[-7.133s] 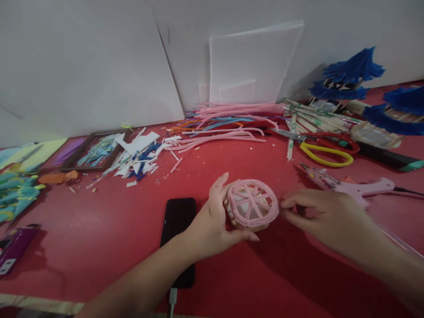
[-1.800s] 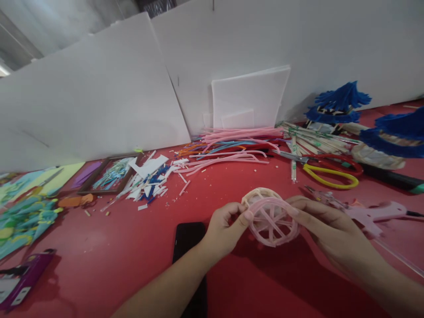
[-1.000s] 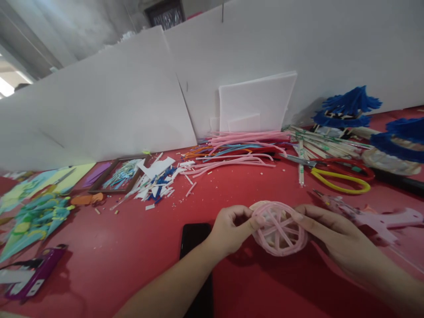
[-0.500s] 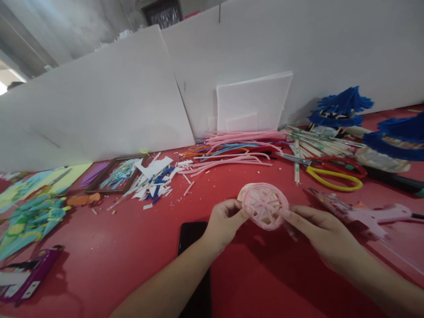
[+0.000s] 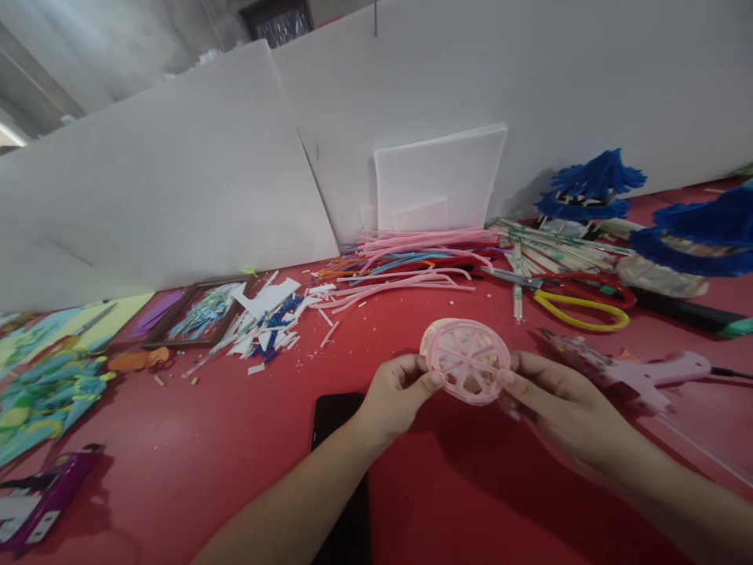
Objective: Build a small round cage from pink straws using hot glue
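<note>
Above the red table, a small pink spoked wheel [image 5: 469, 362] is held upright between both hands. Its rim and spokes look made of thin pink strips, and a pale tan round piece [image 5: 436, 330] shows behind its upper left edge. My left hand [image 5: 393, 396] is closed, pinching the left rim between thumb and fingers. Opposite it, my right hand [image 5: 550, 396] pinches the right rim, its thumb on the front. Beneath my left forearm lies a black phone [image 5: 340, 412], partly covered. A pink glue gun [image 5: 652, 373] rests to the right of my right hand.
Yellow-and-red-handled scissors [image 5: 580, 306] lie behind the glue gun. Pink strips [image 5: 412, 275] and white and blue scraps [image 5: 274, 314] line the back. Blue-roofed models [image 5: 594, 188] stand at the right. A purple power strip [image 5: 56, 498] is at front left, a wooden frame [image 5: 170, 329] farther back.
The wheel has turned slightly, and my right-hand fingers have shifted a little on its right edge. The whole view has drifted, with the surroundings appearing slightly farther left.
</note>
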`<state>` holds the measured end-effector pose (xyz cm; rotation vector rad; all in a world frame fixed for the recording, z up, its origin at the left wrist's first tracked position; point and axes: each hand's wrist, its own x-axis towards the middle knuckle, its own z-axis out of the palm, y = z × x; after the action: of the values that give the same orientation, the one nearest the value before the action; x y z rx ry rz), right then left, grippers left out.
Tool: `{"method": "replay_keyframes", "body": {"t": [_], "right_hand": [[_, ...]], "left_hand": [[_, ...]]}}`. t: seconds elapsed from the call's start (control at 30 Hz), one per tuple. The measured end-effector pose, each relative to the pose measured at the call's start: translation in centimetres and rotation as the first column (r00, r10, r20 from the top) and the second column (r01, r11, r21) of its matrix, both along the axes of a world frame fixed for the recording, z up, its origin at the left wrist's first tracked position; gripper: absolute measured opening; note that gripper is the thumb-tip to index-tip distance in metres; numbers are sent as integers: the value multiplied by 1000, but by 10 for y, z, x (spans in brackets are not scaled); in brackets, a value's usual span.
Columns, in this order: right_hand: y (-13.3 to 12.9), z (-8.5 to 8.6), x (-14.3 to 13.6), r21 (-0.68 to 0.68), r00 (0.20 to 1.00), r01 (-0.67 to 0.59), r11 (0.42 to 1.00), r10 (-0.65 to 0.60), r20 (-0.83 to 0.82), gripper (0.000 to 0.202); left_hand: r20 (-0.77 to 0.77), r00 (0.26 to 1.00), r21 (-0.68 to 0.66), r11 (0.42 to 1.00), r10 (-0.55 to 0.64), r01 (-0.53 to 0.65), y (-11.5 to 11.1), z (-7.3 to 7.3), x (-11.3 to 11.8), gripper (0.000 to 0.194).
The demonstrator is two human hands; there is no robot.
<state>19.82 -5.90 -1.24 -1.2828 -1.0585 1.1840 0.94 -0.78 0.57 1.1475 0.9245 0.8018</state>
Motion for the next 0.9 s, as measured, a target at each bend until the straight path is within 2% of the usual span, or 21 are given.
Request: {"method": "replay_keyframes", "body": {"t": [0.1, 0.3, 0.43, 0.53, 0.57, 0.63, 0.67, 0.73, 0.8, 0.9], "right_hand": [[-1, -1, -1, 15, 1000, 8, 1000, -8, 1, 59], [4, -9, 3, 16, 995, 67, 998, -68, 77, 58], [4, -8, 6, 71, 981, 127, 989, -136, 140, 58], [0, -2, 9, 138, 954, 179, 974, -206, 216, 46], [-1, 0, 10, 197, 936, 176, 965, -226, 269, 39], [-2, 3, 12, 397, 855, 97, 913, -280, 436, 22], [-3, 3, 13, 508, 783, 17, 861, -327, 529, 16], [-4, 0, 15, 656, 610, -163, 737, -447, 654, 18], [-6, -5, 15, 693, 485, -268, 670, -528, 698, 22], [-9, -10, 12, 684, 362, -328, 651, -582, 728, 20]], "left_hand": [[1, 1000, 19, 1000, -14, 13, -1, 0, 0, 60], [5, 995, 56, 994, 98, -98, -1, -1, 2, 59], [12, 988, 81, 985, 155, -155, 0, -3, 1, 57], [-18, 990, 168, 976, 141, -136, 0, -5, -1, 52], [-48, 989, 217, 968, 139, -126, -1, -5, -1, 49], [-125, 982, 333, 938, 144, -95, -3, -5, -2, 42], [-155, 977, 395, 916, 147, -75, -5, -5, -2, 39], [-184, 972, 506, 862, 147, -34, -8, -4, -2, 36], [-183, 972, 582, 813, 144, -11, -10, -3, -1, 36], [-194, 970, 622, 783, 144, 8, -12, -2, 0, 33]]}}
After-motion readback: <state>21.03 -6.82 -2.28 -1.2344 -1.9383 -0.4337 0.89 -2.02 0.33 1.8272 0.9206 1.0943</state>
